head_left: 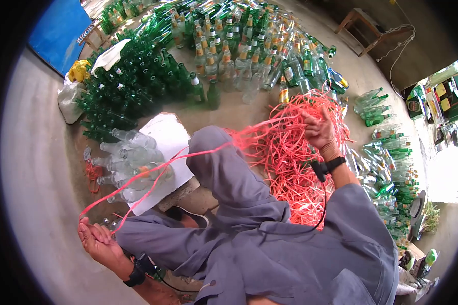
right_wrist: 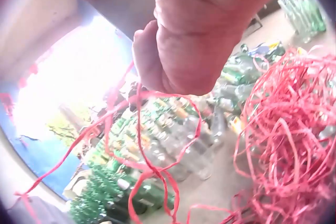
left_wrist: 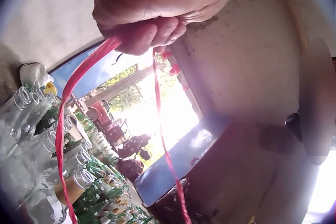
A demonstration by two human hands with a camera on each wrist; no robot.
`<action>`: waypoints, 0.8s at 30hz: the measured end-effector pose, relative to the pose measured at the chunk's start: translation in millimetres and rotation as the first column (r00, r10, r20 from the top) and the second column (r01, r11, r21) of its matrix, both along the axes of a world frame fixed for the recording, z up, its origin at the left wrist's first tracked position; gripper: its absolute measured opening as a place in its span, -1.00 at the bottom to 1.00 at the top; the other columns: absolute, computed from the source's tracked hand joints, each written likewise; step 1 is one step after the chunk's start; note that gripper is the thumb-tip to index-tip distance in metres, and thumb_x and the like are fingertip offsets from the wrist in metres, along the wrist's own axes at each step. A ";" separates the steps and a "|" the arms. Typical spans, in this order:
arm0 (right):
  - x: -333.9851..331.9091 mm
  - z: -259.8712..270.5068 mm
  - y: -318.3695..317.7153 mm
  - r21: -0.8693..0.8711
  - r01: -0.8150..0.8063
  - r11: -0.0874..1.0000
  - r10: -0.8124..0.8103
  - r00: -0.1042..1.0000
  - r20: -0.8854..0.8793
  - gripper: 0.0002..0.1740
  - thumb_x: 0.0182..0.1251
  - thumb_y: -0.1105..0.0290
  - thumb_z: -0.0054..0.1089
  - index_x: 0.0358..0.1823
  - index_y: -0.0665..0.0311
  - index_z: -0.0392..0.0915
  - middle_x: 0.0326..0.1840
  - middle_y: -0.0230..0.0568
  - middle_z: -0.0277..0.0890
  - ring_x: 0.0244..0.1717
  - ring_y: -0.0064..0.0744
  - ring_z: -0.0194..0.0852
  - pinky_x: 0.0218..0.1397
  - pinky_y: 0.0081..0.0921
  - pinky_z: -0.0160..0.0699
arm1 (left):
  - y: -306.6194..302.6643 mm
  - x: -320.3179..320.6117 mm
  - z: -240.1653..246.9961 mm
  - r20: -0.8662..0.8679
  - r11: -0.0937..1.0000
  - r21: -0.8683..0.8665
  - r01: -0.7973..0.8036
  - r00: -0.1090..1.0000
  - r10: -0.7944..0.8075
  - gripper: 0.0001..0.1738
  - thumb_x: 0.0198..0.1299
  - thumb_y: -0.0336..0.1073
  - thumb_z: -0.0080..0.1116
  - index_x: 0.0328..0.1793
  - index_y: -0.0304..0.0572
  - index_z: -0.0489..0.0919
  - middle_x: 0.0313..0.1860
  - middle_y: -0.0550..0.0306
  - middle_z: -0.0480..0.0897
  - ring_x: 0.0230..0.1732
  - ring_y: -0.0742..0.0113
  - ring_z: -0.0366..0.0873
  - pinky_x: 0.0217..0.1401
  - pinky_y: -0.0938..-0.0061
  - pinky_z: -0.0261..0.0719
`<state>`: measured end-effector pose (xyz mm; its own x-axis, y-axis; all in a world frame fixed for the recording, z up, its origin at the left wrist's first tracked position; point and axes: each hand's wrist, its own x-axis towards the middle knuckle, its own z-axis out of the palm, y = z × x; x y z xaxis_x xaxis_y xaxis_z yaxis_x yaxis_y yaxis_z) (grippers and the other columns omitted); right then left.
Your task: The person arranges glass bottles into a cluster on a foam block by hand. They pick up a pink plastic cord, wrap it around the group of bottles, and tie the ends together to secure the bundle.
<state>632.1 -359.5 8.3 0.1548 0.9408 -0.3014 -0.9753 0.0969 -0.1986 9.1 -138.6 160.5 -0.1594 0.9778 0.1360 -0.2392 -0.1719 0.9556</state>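
A long pink-red plastic strap [head_left: 175,156] stretches across the person's lap between both hands. At the far left, the left hand [head_left: 99,243] grips a loop of it; in the left wrist view two lengths hang from the curled fingers [left_wrist: 139,37]. Over a big tangled heap of the same strap [head_left: 300,168], the right hand [head_left: 320,129] is raised and pinches the other part. Loose loops dangle under that hand [right_wrist: 199,35] in the right wrist view. Beside the left knee, a cluster of clear glass bottles [head_left: 132,162] lies on a white board [head_left: 175,175].
Green bottles [head_left: 137,81] stand packed at the back left, and many labelled bottles [head_left: 229,56] fill the back. More bottles [head_left: 391,168] lie along the right. A wooden stool [head_left: 358,30] stands at the back right. The wall [head_left: 36,168] runs close on the left.
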 end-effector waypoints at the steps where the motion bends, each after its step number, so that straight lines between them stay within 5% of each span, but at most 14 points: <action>1: 13.4 3.4 -10.3 -0.092 0.124 0.988 -0.123 0.992 0.010 -0.10 0.39 -0.21 0.15 0.36 0.53 0.29 -0.54 -0.48 0.24 -0.63 -0.69 0.13 -0.60 -0.71 0.19 | 2.1 -1.0 -0.4 0.034 1.000 -0.010 -0.027 0.999 0.028 -0.69 0.55 -0.21 -0.04 0.04 -0.33 0.58 -0.69 0.40 0.13 -0.72 0.65 -0.01 -0.67 0.66 0.00; 4: 53.7 -7.4 -43.1 -0.225 0.340 0.913 -0.330 0.940 0.080 -0.22 0.34 -0.22 0.22 0.11 0.48 0.45 -0.52 -0.44 0.27 -0.57 -0.66 0.18 -0.58 -0.69 0.21 | 5.2 -8.6 -2.4 0.073 0.999 -0.011 -0.048 0.996 0.049 -0.67 0.54 -0.18 -0.02 0.08 -0.34 0.56 -0.69 0.40 0.12 -0.71 0.64 0.00 -0.67 0.66 0.02; 6: 77.4 -28.5 -66.2 -0.320 0.679 0.661 -0.640 0.732 0.232 -0.58 0.37 0.05 0.26 -0.21 0.32 0.47 -0.53 -0.44 0.28 -0.63 -0.65 0.14 -0.61 -0.69 0.23 | 4.9 -10.1 -1.6 0.079 0.999 0.004 -0.045 0.996 0.045 -0.65 0.53 -0.16 0.01 0.11 -0.35 0.54 -0.70 0.40 0.13 -0.71 0.64 0.02 -0.67 0.66 0.03; 7: 92.1 -47.3 -83.0 -0.320 0.678 0.662 -0.640 0.733 0.231 -0.58 0.37 0.05 0.26 -0.21 0.32 0.47 -0.53 -0.44 0.28 -0.63 -0.65 0.14 -0.61 -0.69 0.23 | 3.9 -8.8 -0.4 0.069 0.999 0.020 -0.036 0.997 0.035 -0.65 0.53 -0.16 0.00 0.13 -0.35 0.54 -0.70 0.40 0.13 -0.71 0.64 0.02 -0.67 0.66 0.03; 8: 104.5 -68.8 -100.2 -0.449 0.717 0.533 -0.628 0.691 0.358 -0.72 0.34 0.20 0.22 -0.31 0.26 0.41 -0.57 -0.43 0.26 -0.68 -0.64 0.11 -0.64 -0.68 0.24 | 3.2 -8.2 0.8 0.059 0.999 0.037 -0.029 0.998 0.027 -0.64 0.54 -0.15 -0.01 0.14 -0.35 0.54 -0.70 0.40 0.12 -0.70 0.65 0.01 -0.67 0.67 0.03; 9: 108.7 -84.0 -109.1 -0.548 0.746 0.380 -0.587 0.652 0.480 -0.79 0.32 0.34 0.17 -0.41 0.19 0.35 -0.60 -0.42 0.25 -0.72 -0.62 0.09 -0.67 -0.67 0.26 | 3.0 -9.0 1.3 0.059 0.999 0.039 -0.033 0.998 0.030 -0.64 0.54 -0.15 -0.01 0.14 -0.35 0.54 -0.70 0.40 0.12 -0.70 0.65 0.01 -0.67 0.67 0.03; 10: 104.8 -91.8 -112.5 -0.549 0.744 0.382 -0.586 0.654 0.478 -0.79 0.32 0.34 0.17 -0.41 0.19 0.35 -0.60 -0.42 0.25 -0.72 -0.62 0.09 -0.67 -0.67 0.26 | 2.8 -10.2 1.9 0.046 0.999 0.049 -0.010 0.999 0.008 -0.64 0.54 -0.16 -0.01 0.16 -0.34 0.53 -0.70 0.40 0.12 -0.71 0.65 0.01 -0.67 0.67 0.03; 15: 67.9 -113.5 -139.5 -0.705 0.693 0.151 0.085 0.702 0.707 -0.89 0.25 0.41 0.18 -0.34 0.24 0.43 -0.65 -0.35 0.36 -0.77 -0.45 0.30 -0.74 -0.53 0.39 | 1.6 -3.4 9.5 0.044 0.998 0.056 -0.020 0.999 0.018 -0.67 0.55 -0.21 -0.05 0.14 -0.36 0.54 -0.69 0.39 0.12 -0.72 0.65 -0.03 -0.68 0.68 -0.02; 16: 56.3 -113.0 -135.3 -0.746 0.644 0.168 0.364 0.663 0.654 -0.78 0.25 0.33 0.21 -0.28 0.36 0.47 -0.59 -0.17 0.50 -0.73 -0.30 0.47 -0.73 -0.40 0.47 | 0.4 -4.8 8.1 0.030 1.000 0.030 0.009 1.000 -0.010 -0.67 0.55 -0.21 -0.04 0.14 -0.36 0.54 -0.69 0.39 0.14 -0.71 0.66 -0.02 -0.68 0.68 -0.03; 18: 46.8 -116.0 -119.9 -0.693 0.664 0.281 0.856 0.153 0.494 -0.63 0.25 0.21 0.24 -0.21 0.45 0.53 -0.53 -0.04 0.60 -0.68 -0.20 0.57 -0.64 -0.27 0.56 | -2.2 -0.1 7.5 0.016 0.999 0.005 0.032 0.999 -0.032 -0.68 0.55 -0.22 -0.03 0.13 -0.35 0.55 -0.69 0.40 0.15 -0.71 0.67 -0.01 -0.68 0.69 -0.04; 20: 36.3 -106.4 -84.6 -0.703 0.562 0.435 0.900 -0.256 0.353 -0.58 0.28 0.20 0.25 -0.10 0.48 0.57 -0.50 -0.05 0.62 -0.59 -0.19 0.63 -0.42 -0.30 0.66 | -6.8 8.9 7.4 -0.156 0.997 0.005 0.083 0.984 -0.081 -0.69 0.54 -0.23 -0.03 0.10 -0.35 0.57 -0.68 0.40 0.20 -0.70 0.69 0.03 -0.68 0.70 -0.04; 21: 19.8 -88.3 -57.8 -0.644 0.515 0.566 0.824 -0.365 0.432 -0.60 0.30 0.22 0.26 -0.06 0.46 0.59 -0.43 -0.08 0.65 -0.47 -0.25 0.67 -0.29 -0.36 0.67 | -9.0 14.9 10.2 -0.159 0.997 0.006 0.079 0.984 -0.077 -0.69 0.54 -0.23 -0.03 0.10 -0.35 0.57 -0.68 0.40 0.20 -0.70 0.69 0.03 -0.68 0.70 -0.04; 22: 0.5 -69.6 -31.0 -0.573 0.451 0.684 0.729 -0.465 0.503 -0.62 0.31 0.24 0.26 -0.02 0.43 0.61 -0.36 -0.10 0.68 -0.36 -0.32 0.71 -0.17 -0.42 0.67 | -10.9 21.8 14.0 -0.187 0.996 0.001 0.086 0.979 -0.084 -0.70 0.54 -0.23 -0.03 0.09 -0.35 0.58 -0.67 0.39 0.23 -0.70 0.69 0.05 -0.68 0.70 -0.04; 24: -48.1 -28.4 23.2 -0.393 0.369 0.843 0.489 -0.218 0.844 -0.51 0.33 0.20 0.27 0.18 0.38 0.57 -0.09 0.12 0.70 -0.01 -0.17 0.71 0.08 -0.29 0.65 | -11.7 31.4 18.3 -0.217 0.996 0.000 0.084 0.973 -0.082 -0.70 0.54 -0.24 -0.02 0.07 -0.35 0.59 -0.66 0.39 0.26 -0.69 0.69 0.07 -0.67 0.70 -0.03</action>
